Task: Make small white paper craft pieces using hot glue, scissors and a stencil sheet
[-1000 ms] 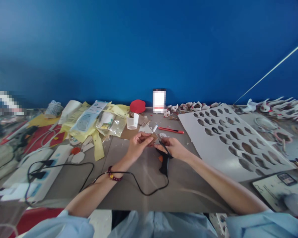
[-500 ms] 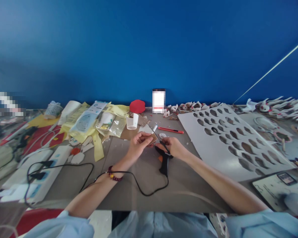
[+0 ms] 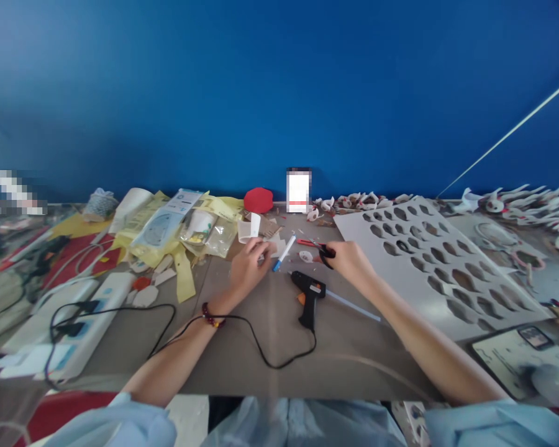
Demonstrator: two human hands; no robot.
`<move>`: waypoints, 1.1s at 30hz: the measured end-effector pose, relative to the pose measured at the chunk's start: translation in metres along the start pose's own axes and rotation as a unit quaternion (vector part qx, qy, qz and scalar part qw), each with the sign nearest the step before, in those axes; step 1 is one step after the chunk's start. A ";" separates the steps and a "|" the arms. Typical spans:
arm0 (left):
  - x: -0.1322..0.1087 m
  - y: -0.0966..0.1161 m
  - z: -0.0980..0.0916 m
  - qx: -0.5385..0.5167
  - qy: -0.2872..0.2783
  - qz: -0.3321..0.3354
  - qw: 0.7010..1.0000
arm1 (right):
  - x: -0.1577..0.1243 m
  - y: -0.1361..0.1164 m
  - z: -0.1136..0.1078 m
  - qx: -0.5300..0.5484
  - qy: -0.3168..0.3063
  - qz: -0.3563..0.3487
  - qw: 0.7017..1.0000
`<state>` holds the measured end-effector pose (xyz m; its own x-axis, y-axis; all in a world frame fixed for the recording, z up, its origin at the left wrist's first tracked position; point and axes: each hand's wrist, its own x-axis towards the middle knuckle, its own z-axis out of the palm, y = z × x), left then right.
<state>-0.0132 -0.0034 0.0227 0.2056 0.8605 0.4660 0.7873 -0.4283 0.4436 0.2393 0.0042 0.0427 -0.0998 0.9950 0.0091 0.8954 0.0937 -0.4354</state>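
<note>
My right hand is closed around the black handles of a pair of scissors, whose blades point left near a red utility knife. My left hand is just in front of a white paper cup, its fingers bent downward over paper scraps. What lies under those fingers is hidden, and whether they grip anything is unclear. A white marker with a blue end lies to the right of this hand. Between my forearms rests a black glue gun with a clear glue stick sticking out behind.
A white sheet with leaf-shaped cutouts covers the right side. Yellow packaging, a power strip and a black cable lie to the left. A red round piece and a phone-like screen stand by the blue wall.
My hands have drawn apart: the right moved right with the scissors, the left slightly left toward the cup. The brown cardboard piece no longer shows; the marker and glue gun are more exposed.
</note>
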 end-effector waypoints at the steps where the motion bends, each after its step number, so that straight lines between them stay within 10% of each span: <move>1: -0.001 -0.002 0.002 0.012 -0.005 0.000 1.000 | 0.002 0.003 -0.001 -0.016 -0.010 0.007 1.000; 15: -0.003 -0.019 0.014 0.168 -0.085 0.009 0.982 | 0.022 0.037 0.018 -0.049 0.063 0.025 0.997; 25: -0.002 -0.020 0.014 0.164 -0.020 0.097 0.981 | 0.028 0.042 0.021 -0.010 0.069 0.007 0.998; 33: -0.008 -0.009 0.017 0.120 -0.087 0.099 0.984 | 0.016 0.026 0.009 -0.048 0.085 -0.012 0.995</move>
<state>-0.0120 -0.0018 0.0023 0.4483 0.8097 0.3787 0.8318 -0.5330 0.1548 0.2570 0.0218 0.0234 -0.0537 0.9832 0.1742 0.9320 0.1120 -0.3446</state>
